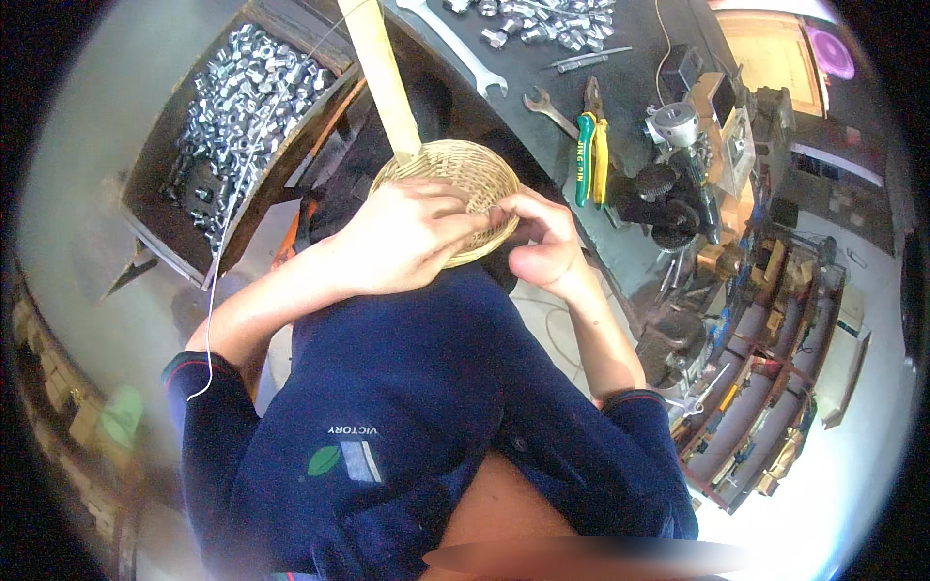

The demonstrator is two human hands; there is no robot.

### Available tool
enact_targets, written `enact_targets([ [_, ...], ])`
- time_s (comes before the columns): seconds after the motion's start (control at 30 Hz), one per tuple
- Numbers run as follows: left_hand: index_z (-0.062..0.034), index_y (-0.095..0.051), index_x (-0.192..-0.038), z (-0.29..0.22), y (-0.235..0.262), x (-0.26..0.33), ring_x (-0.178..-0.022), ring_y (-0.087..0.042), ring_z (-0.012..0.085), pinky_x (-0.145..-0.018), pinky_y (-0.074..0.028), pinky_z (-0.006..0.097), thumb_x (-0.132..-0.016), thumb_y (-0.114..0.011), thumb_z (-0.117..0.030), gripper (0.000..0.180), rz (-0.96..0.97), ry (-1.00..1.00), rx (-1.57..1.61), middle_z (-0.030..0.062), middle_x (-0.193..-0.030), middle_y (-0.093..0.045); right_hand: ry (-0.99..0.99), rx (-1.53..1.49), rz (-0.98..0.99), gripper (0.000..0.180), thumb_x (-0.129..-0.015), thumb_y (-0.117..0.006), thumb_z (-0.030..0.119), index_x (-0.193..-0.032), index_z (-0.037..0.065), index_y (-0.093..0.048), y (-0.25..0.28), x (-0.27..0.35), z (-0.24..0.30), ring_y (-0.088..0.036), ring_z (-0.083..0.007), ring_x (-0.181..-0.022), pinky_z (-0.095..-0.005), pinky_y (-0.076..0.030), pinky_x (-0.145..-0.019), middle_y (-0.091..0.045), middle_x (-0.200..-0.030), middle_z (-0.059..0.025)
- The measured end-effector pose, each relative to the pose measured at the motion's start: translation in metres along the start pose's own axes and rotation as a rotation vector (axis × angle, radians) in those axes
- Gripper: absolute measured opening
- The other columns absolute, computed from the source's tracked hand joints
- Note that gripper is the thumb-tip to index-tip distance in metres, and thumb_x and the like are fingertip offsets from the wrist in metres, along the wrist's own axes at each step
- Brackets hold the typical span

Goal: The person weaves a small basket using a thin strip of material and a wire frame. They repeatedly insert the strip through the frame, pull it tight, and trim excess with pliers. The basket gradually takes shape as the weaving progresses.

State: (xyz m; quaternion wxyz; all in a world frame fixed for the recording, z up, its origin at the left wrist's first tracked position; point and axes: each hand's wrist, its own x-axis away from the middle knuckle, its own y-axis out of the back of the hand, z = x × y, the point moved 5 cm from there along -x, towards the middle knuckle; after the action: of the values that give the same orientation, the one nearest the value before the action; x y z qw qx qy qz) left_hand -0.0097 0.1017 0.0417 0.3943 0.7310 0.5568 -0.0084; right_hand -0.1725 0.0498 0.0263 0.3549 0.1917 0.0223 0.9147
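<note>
A round, shallow wicker basket point(448, 160) sits tilted above my lap. A long pale-yellow flat strip point(383, 77) meets its far left rim; whether the two are joined I cannot tell. My left hand point(412, 237) lies over the near left rim, fingers bent into the bowl, thumb hidden. At the right rim my right hand point(547, 242) grips the basket, forefinger curled inside and thumb outside. The fingertips of both hands come close together at the right side of the bowl. Anything small between them is too hidden to make out.
Left stands a wooden-sided bin point(150, 208) of metal fittings point(254, 87). The dark bench on the right bears more fittings point(562, 24), an open-end wrench point(460, 48), a smaller wrench point(554, 114), green-and-yellow pliers point(591, 160) and a round metal chuck point(675, 123). Shelving point(765, 368) stands farther right.
</note>
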Motion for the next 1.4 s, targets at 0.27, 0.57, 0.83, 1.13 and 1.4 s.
enact_targets([
  [0.27, 0.0017, -0.064, -0.097, 0.019, 0.019, 0.017, -0.077, -0.066, 0.0312, -0.066, -0.052, 0.035, -0.079, -0.064, -0.003, 0.019, -0.223, 0.417, 0.371, 0.0206, -0.082, -0.064, 0.128, 0.233, -0.013, 0.051, -0.066, -0.065, 0.052, -0.085, 0.005, -0.058, -0.007, 0.018, 0.019, -0.048, -0.0365, -0.119, -0.0383, -0.038, -0.097, -0.044, -0.134, -0.0231],
  [0.57, 0.0107, -0.059, -0.096, 0.033, -0.002, 0.02, -0.07, -0.065, 0.0167, -0.065, -0.053, 0.028, -0.085, -0.055, -0.004, 0.019, -0.26, 0.753, 1.272, 0.0121, -0.073, -0.064, 0.093, 0.247, -0.03, 0.037, -0.066, -0.066, 0.037, -0.082, 0.005, -0.058, -0.012, 0.016, 0.025, -0.047, -0.0375, -0.12, -0.0378, -0.037, -0.098, -0.044, -0.133, -0.026],
  [0.83, 0.0095, -0.057, -0.097, 0.027, -0.03, 0.019, -0.068, -0.065, 0.0202, -0.065, -0.055, 0.03, -0.085, -0.055, -0.007, 0.02, -0.243, 0.946, 1.521, 0.0134, -0.076, -0.062, 0.234, 0.363, -0.029, 0.038, -0.068, -0.067, 0.039, -0.082, 0.005, -0.058, -0.012, 0.016, 0.031, -0.046, -0.0376, -0.122, -0.0377, -0.037, -0.099, -0.041, -0.136, -0.0262],
  [1.13, 0.0085, -0.058, -0.096, 0.036, -0.02, 0.005, -0.067, -0.061, 0.0133, -0.063, -0.049, 0.024, -0.087, -0.053, -0.003, 0.016, -0.523, 0.682, 1.428, 0.0081, -0.073, -0.062, 0.214, 0.355, -0.06, 0.054, -0.072, -0.065, 0.056, -0.08, 0.004, -0.057, -0.015, 0.017, 0.029, -0.046, -0.0379, -0.121, -0.0383, -0.037, -0.098, -0.043, -0.134, -0.0269],
  [1.4, 0.0087, -0.058, -0.09, 0.036, -0.039, 0.006, -0.056, -0.059, 0.0155, -0.055, -0.05, 0.027, -0.087, -0.051, -0.003, 0.015, -0.363, 0.876, 1.374, 0.0094, -0.065, -0.061, 0.275, 0.362, -0.069, 0.055, -0.074, -0.064, 0.057, -0.077, 0.002, -0.055, -0.015, 0.018, 0.028, -0.05, -0.0354, -0.116, -0.0374, -0.039, -0.096, -0.045, -0.131, -0.0262],
])
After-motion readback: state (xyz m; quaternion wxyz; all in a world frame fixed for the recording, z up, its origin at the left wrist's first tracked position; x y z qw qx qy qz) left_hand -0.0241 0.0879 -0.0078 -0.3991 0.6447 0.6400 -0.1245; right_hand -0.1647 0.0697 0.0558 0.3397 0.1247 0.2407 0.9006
